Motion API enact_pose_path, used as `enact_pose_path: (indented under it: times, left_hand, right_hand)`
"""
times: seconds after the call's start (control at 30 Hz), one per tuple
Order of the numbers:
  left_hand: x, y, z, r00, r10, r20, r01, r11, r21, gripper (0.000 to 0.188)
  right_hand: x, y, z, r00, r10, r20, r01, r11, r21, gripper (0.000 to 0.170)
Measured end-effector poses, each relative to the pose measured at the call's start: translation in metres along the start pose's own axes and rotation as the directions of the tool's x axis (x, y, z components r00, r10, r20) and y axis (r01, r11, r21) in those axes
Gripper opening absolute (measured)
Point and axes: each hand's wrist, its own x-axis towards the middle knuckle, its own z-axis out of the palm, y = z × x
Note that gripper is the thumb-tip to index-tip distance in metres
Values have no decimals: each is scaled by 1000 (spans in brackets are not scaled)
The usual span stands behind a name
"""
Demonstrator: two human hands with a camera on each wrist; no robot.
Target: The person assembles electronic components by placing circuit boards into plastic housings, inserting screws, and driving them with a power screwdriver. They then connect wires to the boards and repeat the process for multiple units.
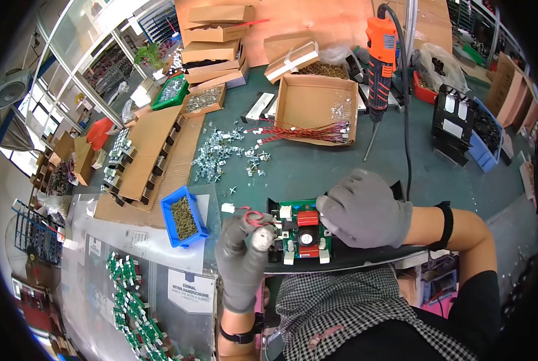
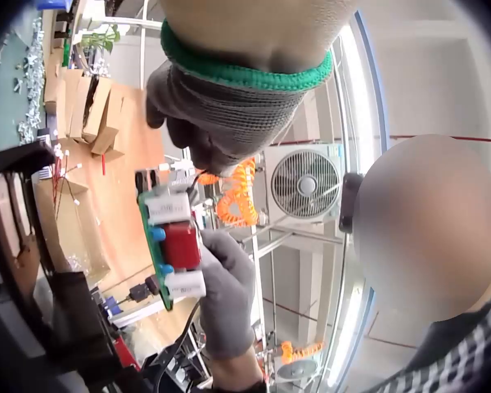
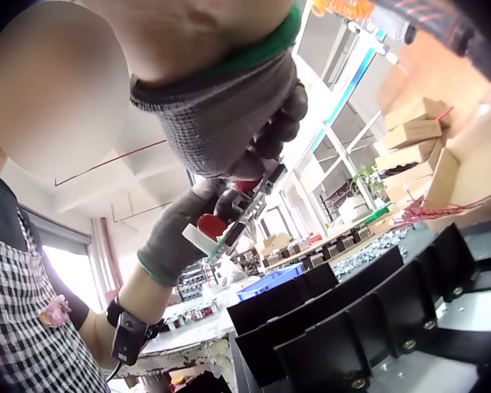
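A green circuit board (image 1: pixel 307 239) with red and white parts is held above a black finned metal part (image 3: pixel 376 319). My gloved left hand (image 1: pixel 243 259) pinches a short red-and-black wire (image 1: pixel 254 218) at the board's left edge; its white connector (image 1: pixel 228 208) sticks out past the fingers. My gloved right hand (image 1: pixel 365 210) grips the board's right side with curled fingers. In the left wrist view, the board (image 2: pixel 180 246) stands tilted between my left hand (image 2: pixel 229 110) and right hand (image 2: pixel 227 303). The fingertips' exact contact is partly hidden.
A blue bin (image 1: pixel 204 231) of small parts stands left of my hands. Beyond are scattered metal pieces (image 1: pixel 217 150), a cardboard box (image 1: pixel 317 102) with red wires, and a hanging orange screwdriver (image 1: pixel 381 66). Several green boards (image 1: pixel 127 301) lie at lower left, a black finned piece (image 1: pixel 452 120) at right.
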Motion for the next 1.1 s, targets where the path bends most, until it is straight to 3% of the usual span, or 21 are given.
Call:
enact_pose_path:
  times: [0.03,0.07,0.1,0.17,0.27,0.37,0.4,0.5,0.67,1.1]
  left_hand:
    - [2,2,7,999,33,-25,-33,999,0,44]
    - [2,15,16,977,212,-25,-207,969,134,24]
    - [2,22,26,922,388,17,-371,866,336,20]
    - [-9,35,47,872,461,167,-485,762,428,27]
    - [-29,30,39,888,386,249,-459,728,508,40]
    - [-36,19,12,974,158,163,-226,738,635,46]
    - [-38,10,7,978,127,163,-203,738,643,40]
    - [-46,-13,8,953,202,226,-302,704,642,31]
    - [-30,-9,6,977,29,211,-160,753,638,19]
    - [-33,-26,22,984,8,178,-136,681,719,13]
  right_hand:
    - [1,-1,4,1000,14,25,-14,1000,-3,22]
    - [2,-1,7,999,32,42,-32,999,13,23]
    - [2,-2,10,997,49,61,-51,998,31,23]
    - [1,-1,15,996,63,70,-66,997,47,23]
    - [-4,3,20,995,79,54,-83,994,67,20]
    - [-8,17,20,989,124,77,-132,985,112,17]
    - [-9,17,22,989,117,86,-127,984,122,16]
    - [-7,14,34,988,95,123,-114,981,160,15]
    - [2,17,54,951,173,255,-229,950,210,14]
    - [6,20,79,886,141,441,-195,977,80,15]
